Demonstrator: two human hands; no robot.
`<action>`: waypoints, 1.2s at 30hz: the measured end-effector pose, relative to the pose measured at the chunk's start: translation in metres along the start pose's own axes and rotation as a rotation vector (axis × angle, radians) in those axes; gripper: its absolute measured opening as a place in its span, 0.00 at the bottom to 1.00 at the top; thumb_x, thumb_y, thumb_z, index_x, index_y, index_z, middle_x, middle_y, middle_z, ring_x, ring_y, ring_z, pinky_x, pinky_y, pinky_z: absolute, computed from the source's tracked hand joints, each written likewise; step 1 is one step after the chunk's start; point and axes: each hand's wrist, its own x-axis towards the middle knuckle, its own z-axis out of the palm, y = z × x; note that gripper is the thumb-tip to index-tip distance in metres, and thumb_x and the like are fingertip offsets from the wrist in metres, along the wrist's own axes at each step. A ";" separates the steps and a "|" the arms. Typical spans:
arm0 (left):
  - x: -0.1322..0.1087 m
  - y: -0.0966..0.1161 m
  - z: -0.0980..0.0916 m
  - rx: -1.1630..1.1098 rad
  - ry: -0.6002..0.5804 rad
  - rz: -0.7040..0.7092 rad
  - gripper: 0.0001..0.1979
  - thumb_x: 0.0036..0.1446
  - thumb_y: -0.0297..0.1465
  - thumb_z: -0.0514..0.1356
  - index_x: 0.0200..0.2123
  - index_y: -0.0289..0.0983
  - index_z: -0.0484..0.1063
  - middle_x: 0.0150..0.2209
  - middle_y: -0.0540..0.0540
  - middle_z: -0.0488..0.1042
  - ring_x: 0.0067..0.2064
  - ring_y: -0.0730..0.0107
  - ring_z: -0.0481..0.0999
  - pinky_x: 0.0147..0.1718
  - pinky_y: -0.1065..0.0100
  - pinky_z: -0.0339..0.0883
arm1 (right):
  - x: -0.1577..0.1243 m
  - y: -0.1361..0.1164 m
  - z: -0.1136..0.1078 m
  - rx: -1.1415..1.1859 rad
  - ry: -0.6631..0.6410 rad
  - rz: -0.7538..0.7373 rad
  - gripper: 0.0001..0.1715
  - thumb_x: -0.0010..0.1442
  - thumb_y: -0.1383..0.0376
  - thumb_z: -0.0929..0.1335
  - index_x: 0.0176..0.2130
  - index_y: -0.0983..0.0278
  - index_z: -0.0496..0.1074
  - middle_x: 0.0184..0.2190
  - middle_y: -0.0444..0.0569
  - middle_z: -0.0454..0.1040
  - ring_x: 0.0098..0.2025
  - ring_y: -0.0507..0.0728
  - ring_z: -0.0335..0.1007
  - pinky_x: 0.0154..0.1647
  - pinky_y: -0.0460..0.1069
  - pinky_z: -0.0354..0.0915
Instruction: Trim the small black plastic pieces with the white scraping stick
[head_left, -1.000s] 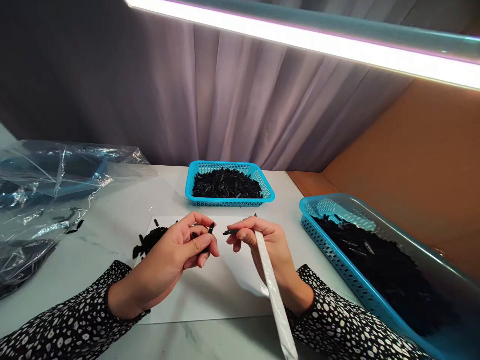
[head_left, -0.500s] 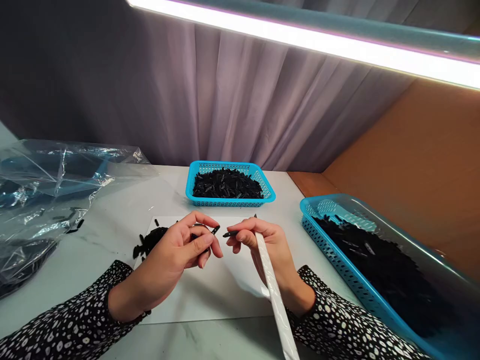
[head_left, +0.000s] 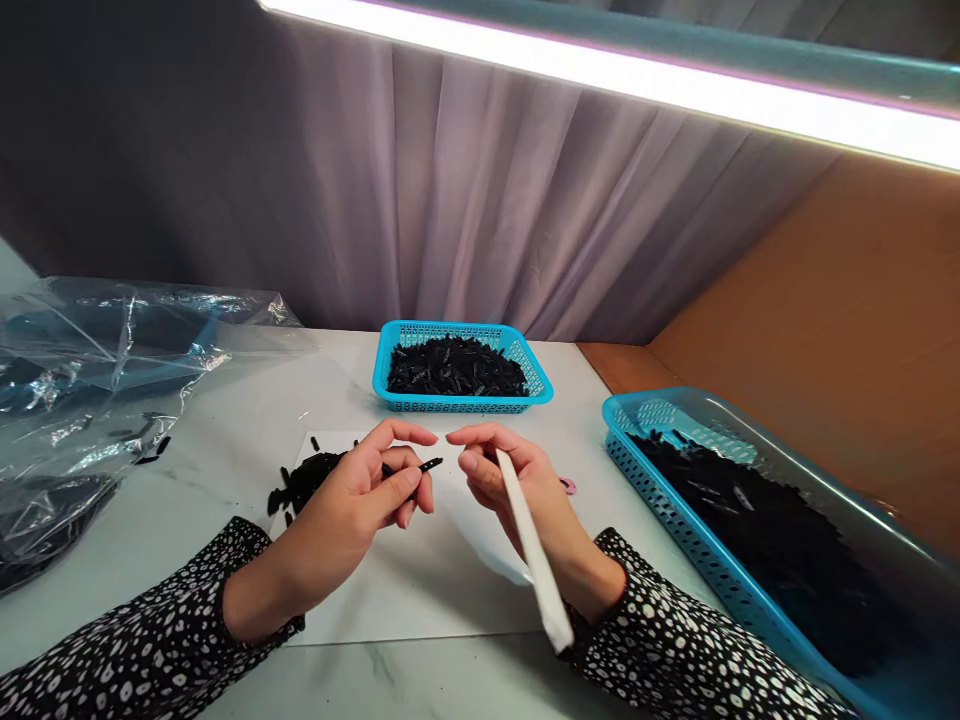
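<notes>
My left hand (head_left: 352, 510) is closed on a small black strip-shaped piece (head_left: 431, 464), pinched at thumb and finger with its end pointing right. More black shows behind those fingers, partly hidden. Facing it, my right hand (head_left: 536, 500) holds a long white stick-shaped tool (head_left: 534, 550), which slants down towards my wrist. The right index finger stretches left, close to the left fingertips but apart from them. Both hands are above a white sheet (head_left: 405, 610). Beside my left hand lies a pile of black pieces (head_left: 306, 483), partly covered by it.
A blue basket (head_left: 465, 404) of black pieces stands at the back. Another blue basket (head_left: 660, 520) of them is on the right. Clear plastic bags (head_left: 135, 350) lie left. A pink item (head_left: 568, 486) shows behind my right hand; a bright lamp (head_left: 600, 80) hangs overhead.
The black piece at my right fingertips no longer shows there. The white tool has swung and its lower end has come into view. The left piece now points more to the right.
</notes>
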 end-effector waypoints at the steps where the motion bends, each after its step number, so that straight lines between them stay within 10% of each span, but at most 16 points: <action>1: 0.000 -0.001 0.000 0.016 -0.006 0.009 0.11 0.66 0.34 0.55 0.50 0.40 0.65 0.30 0.52 0.72 0.30 0.70 0.64 0.33 0.64 0.56 | 0.000 0.002 -0.001 -0.059 -0.020 -0.035 0.14 0.54 0.57 0.77 0.39 0.61 0.81 0.21 0.37 0.59 0.22 0.49 0.47 0.23 0.46 0.48; 12: -0.001 0.000 0.000 0.027 -0.039 0.016 0.10 0.65 0.34 0.57 0.48 0.40 0.67 0.34 0.50 0.73 0.33 0.69 0.66 0.36 0.63 0.59 | -0.002 0.003 0.000 -0.219 0.033 -0.140 0.05 0.55 0.60 0.76 0.32 0.59 0.83 0.26 0.45 0.76 0.28 0.53 0.65 0.31 0.50 0.60; 21: 0.003 0.001 -0.001 0.022 0.002 -0.001 0.11 0.64 0.35 0.59 0.46 0.37 0.72 0.28 0.51 0.72 0.29 0.72 0.64 0.33 0.65 0.58 | 0.001 0.002 0.002 -0.027 0.091 -0.009 0.24 0.47 0.47 0.79 0.26 0.64 0.76 0.15 0.36 0.56 0.19 0.47 0.43 0.20 0.46 0.42; 32: 0.006 0.002 -0.001 -0.027 0.059 -0.003 0.11 0.55 0.35 0.68 0.37 0.38 0.72 0.33 0.48 0.78 0.29 0.72 0.70 0.30 0.67 0.62 | -0.001 0.004 0.003 0.043 0.058 0.023 0.23 0.50 0.49 0.78 0.25 0.64 0.72 0.15 0.34 0.53 0.19 0.46 0.38 0.19 0.45 0.39; 36: 0.006 0.003 0.000 0.036 0.063 0.045 0.10 0.55 0.34 0.67 0.33 0.38 0.69 0.31 0.50 0.78 0.28 0.72 0.71 0.29 0.67 0.63 | -0.002 -0.001 0.006 0.241 0.027 0.106 0.18 0.55 0.55 0.73 0.26 0.62 0.65 0.21 0.39 0.66 0.20 0.47 0.42 0.17 0.44 0.38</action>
